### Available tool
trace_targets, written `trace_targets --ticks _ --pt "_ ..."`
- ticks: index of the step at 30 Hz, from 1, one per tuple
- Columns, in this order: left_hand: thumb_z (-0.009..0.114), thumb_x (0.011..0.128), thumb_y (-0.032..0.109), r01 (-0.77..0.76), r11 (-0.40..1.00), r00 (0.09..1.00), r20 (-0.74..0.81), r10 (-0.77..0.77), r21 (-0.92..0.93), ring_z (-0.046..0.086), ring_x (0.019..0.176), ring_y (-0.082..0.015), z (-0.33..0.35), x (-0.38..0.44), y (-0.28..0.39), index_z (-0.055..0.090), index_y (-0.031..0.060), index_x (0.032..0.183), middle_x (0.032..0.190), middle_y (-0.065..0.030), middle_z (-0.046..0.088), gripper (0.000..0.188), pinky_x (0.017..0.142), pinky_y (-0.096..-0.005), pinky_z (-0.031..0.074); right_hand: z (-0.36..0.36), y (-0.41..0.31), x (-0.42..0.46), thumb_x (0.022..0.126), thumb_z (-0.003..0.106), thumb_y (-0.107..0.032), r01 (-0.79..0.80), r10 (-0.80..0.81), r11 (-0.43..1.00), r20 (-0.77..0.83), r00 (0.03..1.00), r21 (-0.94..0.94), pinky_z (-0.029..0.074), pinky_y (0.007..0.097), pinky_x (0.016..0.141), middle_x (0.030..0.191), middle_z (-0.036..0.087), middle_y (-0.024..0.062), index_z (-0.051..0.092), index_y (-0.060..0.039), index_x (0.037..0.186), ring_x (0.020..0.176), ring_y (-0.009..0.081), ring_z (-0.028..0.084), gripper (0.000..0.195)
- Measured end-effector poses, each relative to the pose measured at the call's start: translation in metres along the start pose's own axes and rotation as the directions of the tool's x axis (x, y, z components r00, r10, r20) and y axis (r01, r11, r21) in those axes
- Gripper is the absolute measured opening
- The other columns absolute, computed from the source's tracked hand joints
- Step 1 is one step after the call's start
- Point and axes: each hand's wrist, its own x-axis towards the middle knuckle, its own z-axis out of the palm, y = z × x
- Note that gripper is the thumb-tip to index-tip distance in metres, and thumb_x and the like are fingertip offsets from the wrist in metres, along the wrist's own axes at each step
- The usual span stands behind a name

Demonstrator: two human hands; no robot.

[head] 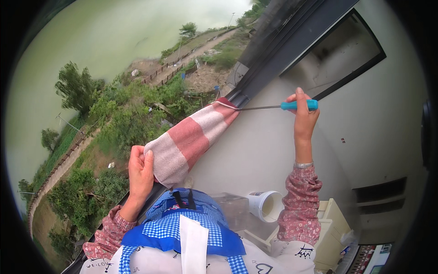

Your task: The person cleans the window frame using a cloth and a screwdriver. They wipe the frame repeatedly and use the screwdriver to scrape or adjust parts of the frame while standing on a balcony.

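Observation:
My left hand (141, 171) grips the near end of a pink-and-white striped towel (190, 140), thumb on top. The towel lies stretched along a dark window frame (248, 82), and its far end meets a corner or joint of that frame. In my right hand (304, 109) is a screwdriver (299, 104) with a turquoise handle, held between thumb and fingers. Its long metal shaft points left, and the tip is at the towel's far end, hidden by the cloth's fold.
Outside, left of the frame, a long drop leads to trees (77, 87), a fenced path (58, 171) and green water. Inside stand a white bucket (272, 206), a cream-coloured cabinet or crate (326, 236) and a greyish box (232, 209). A dark-framed opening (368, 65) is at the upper right.

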Motion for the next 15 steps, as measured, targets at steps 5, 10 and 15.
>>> trace_targets --ticks 5,10,15 --pt "0.052 0.107 0.018 -0.032 0.998 0.998 -0.049 0.034 0.047 0.05 0.068 -0.0022 0.007 -0.008 -0.018 0.048 0.0038 0.104 0.079 0.002 0.057 0.015 0.057 -0.0213 0.04 0.011 -0.013 0.011 0.088 0.081 -0.023 0.366 -0.419 0.83 -0.039 0.907 -0.42 0.047 0.0246 0.052 0.063 0.06 -0.0008 0.064 -0.0039 0.08 0.056 0.0079 0.056 0.027" --pt "0.053 0.107 0.017 -0.052 0.954 0.982 -0.161 0.103 0.297 0.042 0.07 -0.0042 0.024 -0.022 -0.001 0.05 0.0028 0.102 0.078 0.0023 0.05 0.015 0.058 -0.0236 0.035 0.009 -0.041 0.023 0.083 0.085 -0.022 0.292 -0.14 0.877 0.378 0.915 -0.381 0.045 0.0248 0.049 0.06 0.062 0.0022 0.066 -0.0018 0.077 0.051 0.0084 0.056 0.029" --pt "0.053 0.105 0.014 -0.103 0.9 0.919 -0.306 0.249 0.423 0.046 0.058 -0.0123 0.035 -0.017 -0.015 0.05 0.0009 0.107 0.068 -0.007 0.053 0.014 0.052 -0.0312 0.035 -0.004 -0.062 0.068 0.078 0.085 -0.023 0.674 -0.072 0.484 0.742 0.667 -0.559 0.048 0.0308 0.054 0.065 0.068 0.0091 0.072 -0.0025 0.074 0.054 0.0174 0.063 0.025"
